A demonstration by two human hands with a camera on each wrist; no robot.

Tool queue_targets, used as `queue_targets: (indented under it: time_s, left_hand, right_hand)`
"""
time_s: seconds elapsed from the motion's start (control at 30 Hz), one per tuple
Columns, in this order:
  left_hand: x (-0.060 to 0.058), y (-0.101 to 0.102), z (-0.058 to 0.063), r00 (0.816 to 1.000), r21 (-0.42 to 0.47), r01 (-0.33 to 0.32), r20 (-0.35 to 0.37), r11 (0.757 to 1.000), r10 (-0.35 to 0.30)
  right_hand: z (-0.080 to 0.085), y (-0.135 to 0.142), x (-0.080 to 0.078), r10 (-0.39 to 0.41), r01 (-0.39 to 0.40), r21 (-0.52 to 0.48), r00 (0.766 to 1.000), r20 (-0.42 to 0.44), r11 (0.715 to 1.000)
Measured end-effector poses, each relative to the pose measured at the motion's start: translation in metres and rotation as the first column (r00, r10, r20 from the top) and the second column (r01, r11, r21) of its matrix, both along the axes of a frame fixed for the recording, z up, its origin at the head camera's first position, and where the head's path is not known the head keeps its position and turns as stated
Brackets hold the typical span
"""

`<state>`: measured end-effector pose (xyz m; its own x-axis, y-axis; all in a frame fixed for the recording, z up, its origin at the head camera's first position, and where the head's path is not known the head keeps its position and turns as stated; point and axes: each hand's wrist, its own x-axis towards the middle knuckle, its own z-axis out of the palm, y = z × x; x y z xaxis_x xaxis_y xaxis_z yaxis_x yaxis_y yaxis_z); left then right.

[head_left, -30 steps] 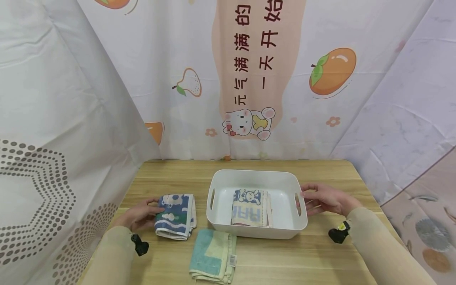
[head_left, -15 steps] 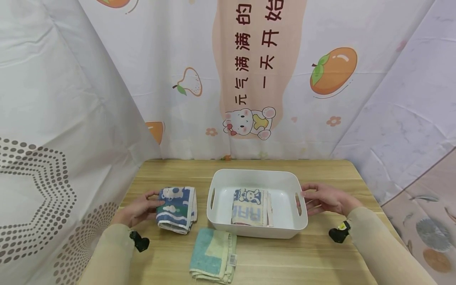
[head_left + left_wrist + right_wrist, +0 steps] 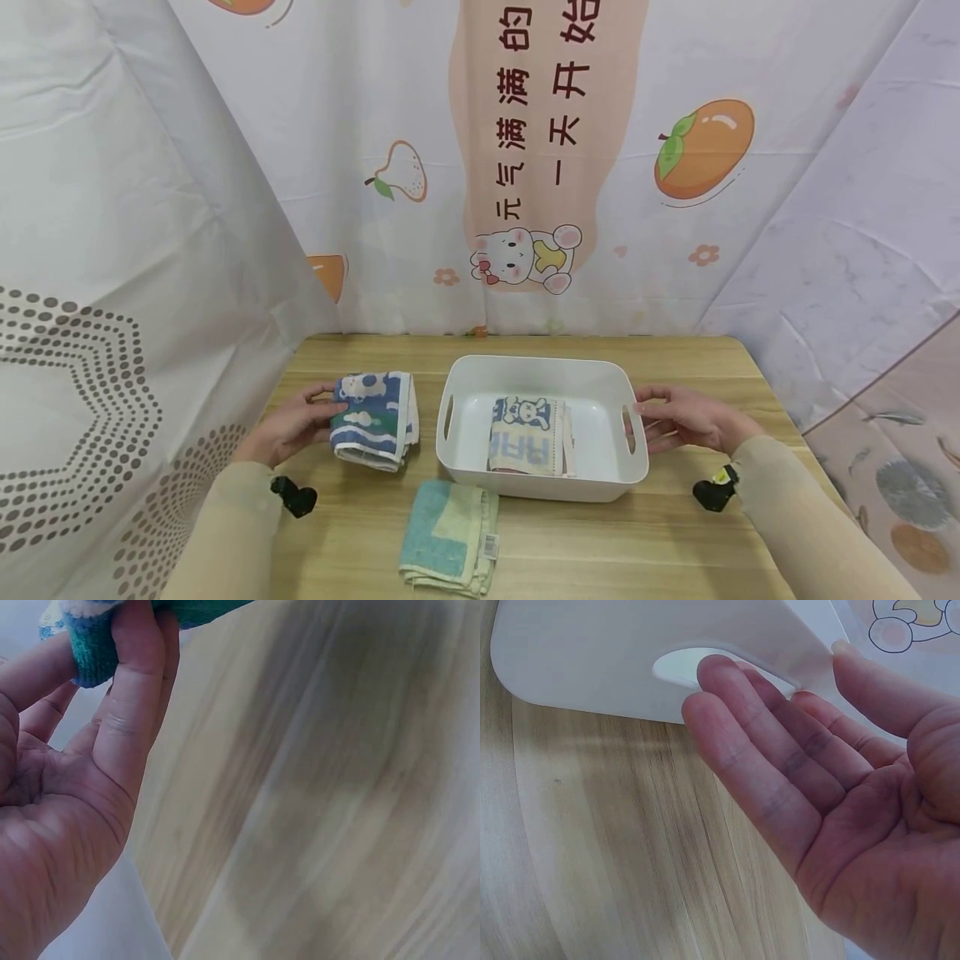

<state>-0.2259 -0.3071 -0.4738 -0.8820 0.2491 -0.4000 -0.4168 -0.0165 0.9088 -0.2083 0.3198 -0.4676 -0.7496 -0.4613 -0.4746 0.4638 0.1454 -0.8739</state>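
Note:
My left hand [image 3: 294, 423] pinches the left edge of a folded blue, green and white towel [image 3: 369, 421], which hangs tilted over the table's left side. In the left wrist view, thumb and fingers close on a green corner of this towel [image 3: 96, 652]. To the right stands a white plastic basket [image 3: 540, 488] with a cream and blue bear-patterned towel [image 3: 523, 437] folded inside. At the basket's right end is my right hand [image 3: 686, 419], palm up, fingers extended. The right wrist view places its fingertips at the handle hole and the thumb tip at the rim.
A folded teal and pale yellow towel [image 3: 442, 533] lies in front of the basket's left corner, its label facing right. The wooden table [image 3: 585, 550] reaches back to a printed curtain [image 3: 390, 275], and curtains hang at both sides.
My left hand has carried the blue and green towel up and away from me, and its front edge now tilts. The right hand and the basket have stayed in place.

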Motion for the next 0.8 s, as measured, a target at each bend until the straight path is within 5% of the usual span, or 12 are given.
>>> queue_targets:
  time_s: [0.8]
  left_hand:
    - [-0.011, 0.022, 0.044, 0.994, 0.116, -0.004, -0.106, 0.993, 0.017]
  right_hand:
    - [-0.002, 0.000, -0.001, -0.004, 0.004, -0.008, 1.000, 0.014, 1.000]
